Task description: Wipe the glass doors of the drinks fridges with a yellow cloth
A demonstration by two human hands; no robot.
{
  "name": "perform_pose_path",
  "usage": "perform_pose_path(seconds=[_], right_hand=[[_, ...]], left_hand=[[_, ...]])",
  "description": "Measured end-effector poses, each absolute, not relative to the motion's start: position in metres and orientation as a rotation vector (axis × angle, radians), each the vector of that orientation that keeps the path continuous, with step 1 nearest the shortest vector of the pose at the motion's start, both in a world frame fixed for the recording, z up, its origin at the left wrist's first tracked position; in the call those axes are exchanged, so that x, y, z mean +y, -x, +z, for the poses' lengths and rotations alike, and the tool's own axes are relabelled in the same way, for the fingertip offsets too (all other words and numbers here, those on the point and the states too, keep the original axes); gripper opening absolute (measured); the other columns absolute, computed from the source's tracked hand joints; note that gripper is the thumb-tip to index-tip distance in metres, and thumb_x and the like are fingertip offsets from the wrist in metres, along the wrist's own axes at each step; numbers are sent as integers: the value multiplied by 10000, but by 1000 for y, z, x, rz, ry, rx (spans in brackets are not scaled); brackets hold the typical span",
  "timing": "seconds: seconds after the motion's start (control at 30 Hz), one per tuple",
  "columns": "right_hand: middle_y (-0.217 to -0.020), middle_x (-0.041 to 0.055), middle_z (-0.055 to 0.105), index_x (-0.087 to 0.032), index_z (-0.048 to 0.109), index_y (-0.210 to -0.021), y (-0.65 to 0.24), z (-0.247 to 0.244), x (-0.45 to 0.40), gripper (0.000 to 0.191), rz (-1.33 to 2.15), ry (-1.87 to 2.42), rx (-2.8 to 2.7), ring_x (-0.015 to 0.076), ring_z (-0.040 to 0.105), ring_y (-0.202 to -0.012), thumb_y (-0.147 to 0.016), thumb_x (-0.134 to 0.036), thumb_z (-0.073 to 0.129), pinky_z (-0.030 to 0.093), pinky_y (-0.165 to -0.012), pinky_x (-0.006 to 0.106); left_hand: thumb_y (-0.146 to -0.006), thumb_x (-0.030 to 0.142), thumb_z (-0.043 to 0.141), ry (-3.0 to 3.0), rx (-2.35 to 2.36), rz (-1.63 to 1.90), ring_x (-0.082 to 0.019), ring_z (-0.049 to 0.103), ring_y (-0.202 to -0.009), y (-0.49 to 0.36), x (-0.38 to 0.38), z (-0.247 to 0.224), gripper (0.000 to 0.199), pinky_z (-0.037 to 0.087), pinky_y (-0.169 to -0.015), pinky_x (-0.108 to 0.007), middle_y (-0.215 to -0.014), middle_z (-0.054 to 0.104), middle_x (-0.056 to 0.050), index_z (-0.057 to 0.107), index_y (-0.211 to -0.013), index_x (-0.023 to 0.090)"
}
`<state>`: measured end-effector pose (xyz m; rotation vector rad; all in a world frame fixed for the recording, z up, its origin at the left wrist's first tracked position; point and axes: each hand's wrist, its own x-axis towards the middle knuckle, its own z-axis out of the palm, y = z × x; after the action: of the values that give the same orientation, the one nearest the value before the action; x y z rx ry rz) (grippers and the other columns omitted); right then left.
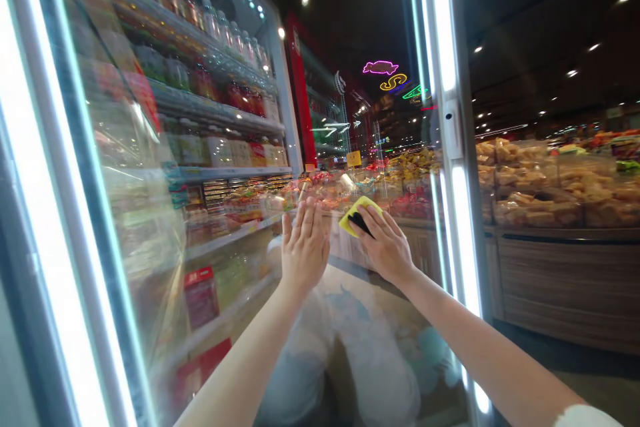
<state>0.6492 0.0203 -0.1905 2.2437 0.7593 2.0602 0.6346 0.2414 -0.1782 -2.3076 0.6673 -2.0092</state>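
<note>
A large glass door fills the middle of the head view, framed by a lit edge (463,213) on the right. My left hand (305,243) is raised at the glass with its fingers spread and nothing in it. To its right, my right hand (385,243) presses a yellow cloth (367,205) with a black patch against the glass, fingers over the cloth's lower right part. Both forearms reach up from the bottom of the view. The glass shows faint reflections, among them pale legs low in the middle.
Shelves of bottles (240,40) stand on the left, seen with reflections. A bright light strip (50,213) runs down the far left. Beyond the door, a wood-sided counter (565,280) holds heaps of packaged goods (530,180).
</note>
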Motion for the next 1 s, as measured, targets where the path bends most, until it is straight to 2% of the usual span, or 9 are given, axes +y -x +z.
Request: perform_pose_path(seconds=[0.17,0.27,0.4,0.5,0.63,0.8,0.93,1.0], right_hand=[[-1622,40,471,-337,570,-1479,-651,-174,18,530,2245,-2312,499,262,356,-1548,-1003,-120,487,329,-1262,564],[-1620,59,474,-303,569,-1483,-649,-169,39,504,2204,-2274,566,262,346,-1553,-1012,-144,488,358,-1250,527],[-1603,23,501,-336,571,-1472,-644,-195,47,504,2045,-2163,802,211,415,-1515,-1008,-145,519,338,-1269,459],[-1601,20,503,-357,571,-1467,-646,-196,42,516,2118,-2184,731,220,415,-1515,-1004,-134,523,305,-1280,506],[-1632,59,456,-337,496,-1537,-653,-167,67,549,2284,-2254,588,273,343,-1553,-1017,-164,495,308,-1267,576],[-1642,71,437,-310,508,-1534,-645,-180,99,528,2119,-2204,796,273,370,-1540,-1019,-196,521,337,-1259,519],[-1625,44,467,-354,553,-1491,-642,-189,90,541,2094,-2182,854,258,419,-1514,-995,-137,535,255,-1286,550],[-1628,68,462,-320,567,-1483,-645,-176,96,537,2201,-2193,779,277,395,-1527,-986,-121,526,213,-1289,590]], left_hand=[[-1037,298,454,2308,649,-1996,-270,235,-1588,-632,251,-181,798,78,-1324,-526,-1698,271,-113,-29,-1666,208],[-1034,288,451,2320,647,-1998,-267,232,-1589,-630,255,-180,799,90,-1323,-531,-1701,267,-111,-32,-1665,208],[-1033,273,436,2325,601,-1987,-261,243,-1588,-626,267,-182,771,84,-1326,-518,-1702,268,-106,7,-1670,200],[-1036,285,423,2342,551,-1951,-261,257,-1584,-623,280,-187,737,98,-1325,-511,-1697,288,-104,63,-1672,192],[-1031,306,422,2383,494,-1916,-272,242,-1589,-619,296,-190,713,106,-1320,-532,-1692,296,-119,132,-1670,175],[-1038,337,417,2396,447,-1900,-269,213,-1599,-616,306,-193,689,79,-1323,-524,-1700,275,-126,192,-1660,144],[-1039,328,420,2383,407,-1925,-261,198,-1603,-617,319,-200,688,76,-1322,-521,-1703,273,-128,189,-1662,150],[-1036,315,426,2385,370,-1941,-261,192,-1605,-616,326,-202,698,89,-1320,-532,-1705,268,-131,170,-1665,155]])
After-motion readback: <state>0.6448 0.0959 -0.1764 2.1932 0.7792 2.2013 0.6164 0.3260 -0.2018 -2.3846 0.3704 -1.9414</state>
